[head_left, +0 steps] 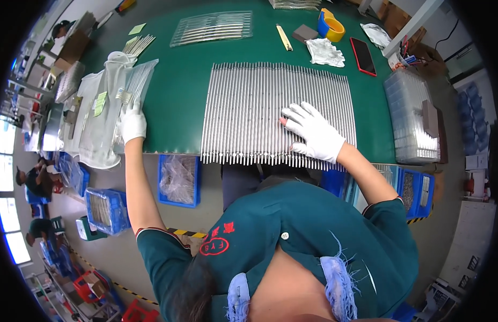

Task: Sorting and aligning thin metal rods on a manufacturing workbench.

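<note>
A wide row of thin metal rods [249,107] lies side by side on the green table [179,96]. My right hand [313,131], in a white glove, rests flat on the rods near their front right with its fingers spread. At the table's left edge, my left hand [132,122], also in a white glove, presses on a clear plastic bag of rods [132,88]. Whether it grips the bag is hidden.
More clear bags [93,123] pile at the left. A second sheet of rods [211,28] lies at the back. Tape rolls [331,27], a crumpled cloth [325,52], a red phone [362,56] and a clear box [410,115] sit right. Blue bins [178,180] stand below.
</note>
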A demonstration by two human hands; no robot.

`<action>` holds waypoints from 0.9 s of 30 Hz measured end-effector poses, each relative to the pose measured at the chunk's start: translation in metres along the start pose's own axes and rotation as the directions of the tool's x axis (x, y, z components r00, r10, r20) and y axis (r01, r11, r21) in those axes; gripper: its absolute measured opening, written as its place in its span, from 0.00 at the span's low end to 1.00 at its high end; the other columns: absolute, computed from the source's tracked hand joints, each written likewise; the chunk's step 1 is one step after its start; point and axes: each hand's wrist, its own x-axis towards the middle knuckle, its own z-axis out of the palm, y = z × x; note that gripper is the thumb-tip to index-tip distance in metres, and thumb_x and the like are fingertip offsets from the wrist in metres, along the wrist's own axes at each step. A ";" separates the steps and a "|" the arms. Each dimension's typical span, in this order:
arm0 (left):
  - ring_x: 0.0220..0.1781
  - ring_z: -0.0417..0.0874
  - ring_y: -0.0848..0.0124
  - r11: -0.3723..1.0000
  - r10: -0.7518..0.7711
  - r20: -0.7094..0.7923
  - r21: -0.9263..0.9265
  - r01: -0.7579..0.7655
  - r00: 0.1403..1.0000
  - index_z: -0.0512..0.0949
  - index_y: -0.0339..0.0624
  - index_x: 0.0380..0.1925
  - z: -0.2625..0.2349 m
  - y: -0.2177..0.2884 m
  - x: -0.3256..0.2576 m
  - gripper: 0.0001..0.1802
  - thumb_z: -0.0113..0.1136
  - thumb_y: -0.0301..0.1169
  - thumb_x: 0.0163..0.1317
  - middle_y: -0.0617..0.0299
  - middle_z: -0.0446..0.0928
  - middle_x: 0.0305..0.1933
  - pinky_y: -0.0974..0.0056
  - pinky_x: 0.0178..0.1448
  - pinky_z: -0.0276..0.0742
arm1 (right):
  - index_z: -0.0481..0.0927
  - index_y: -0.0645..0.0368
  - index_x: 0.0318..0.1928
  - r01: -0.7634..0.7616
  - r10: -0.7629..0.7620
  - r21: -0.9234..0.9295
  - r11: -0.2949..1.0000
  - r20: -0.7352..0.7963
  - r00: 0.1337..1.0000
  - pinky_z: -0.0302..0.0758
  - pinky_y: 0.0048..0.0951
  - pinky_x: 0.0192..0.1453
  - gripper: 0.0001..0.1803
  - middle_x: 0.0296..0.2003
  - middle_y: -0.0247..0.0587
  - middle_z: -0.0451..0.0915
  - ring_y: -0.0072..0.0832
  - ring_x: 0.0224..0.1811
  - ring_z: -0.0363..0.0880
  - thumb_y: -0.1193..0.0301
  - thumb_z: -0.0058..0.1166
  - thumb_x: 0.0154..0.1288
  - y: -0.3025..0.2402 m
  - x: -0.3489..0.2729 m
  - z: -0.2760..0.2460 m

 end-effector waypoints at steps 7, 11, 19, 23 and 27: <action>0.65 0.65 0.51 0.707 0.488 -0.273 -0.433 -0.559 0.829 0.72 0.51 0.56 -0.059 0.144 -0.021 0.29 0.48 0.55 0.62 0.50 0.68 0.62 0.46 0.67 0.56 | 0.67 0.53 0.63 0.100 -0.097 -0.045 0.994 0.061 0.993 0.44 0.47 0.74 0.36 0.66 0.47 0.61 0.42 0.71 0.54 0.48 0.51 0.58 0.012 0.022 0.003; 0.67 0.63 0.53 0.685 0.623 -0.098 -0.410 -0.602 0.776 0.70 0.58 0.59 -0.062 0.172 -0.035 0.30 0.41 0.59 0.63 0.53 0.65 0.66 0.46 0.70 0.51 | 0.68 0.51 0.63 0.115 -0.111 -0.040 0.993 0.099 0.989 0.44 0.47 0.74 0.35 0.66 0.46 0.61 0.41 0.71 0.55 0.48 0.50 0.58 0.012 0.023 0.002; 0.69 0.62 0.55 0.843 0.432 0.008 -0.358 -0.401 0.902 0.65 0.58 0.63 -0.025 0.101 -0.023 0.30 0.41 0.56 0.64 0.51 0.62 0.67 0.43 0.68 0.52 | 0.68 0.53 0.63 0.285 -0.285 0.004 0.959 0.057 0.957 0.44 0.42 0.74 0.32 0.66 0.46 0.62 0.39 0.70 0.55 0.49 0.43 0.63 0.008 0.068 0.011; 0.55 0.75 0.55 0.878 0.269 -0.083 -0.389 -0.280 0.959 0.74 0.50 0.54 -0.037 0.096 -0.028 0.26 0.48 0.51 0.63 0.51 0.75 0.55 0.57 0.57 0.71 | 0.66 0.55 0.63 0.353 -0.353 0.051 0.934 -0.004 0.936 0.43 0.43 0.75 0.33 0.67 0.48 0.60 0.40 0.71 0.53 0.49 0.45 0.63 -0.005 0.106 0.026; 0.43 0.80 0.55 0.901 0.163 -0.097 -0.390 -0.188 0.982 0.79 0.49 0.47 -0.047 0.108 -0.037 0.23 0.52 0.51 0.61 0.55 0.78 0.51 0.56 0.51 0.75 | 0.65 0.55 0.63 0.350 -0.345 0.013 0.937 -0.141 0.928 0.46 0.45 0.73 0.35 0.65 0.47 0.62 0.41 0.69 0.56 0.49 0.48 0.61 -0.015 0.105 0.019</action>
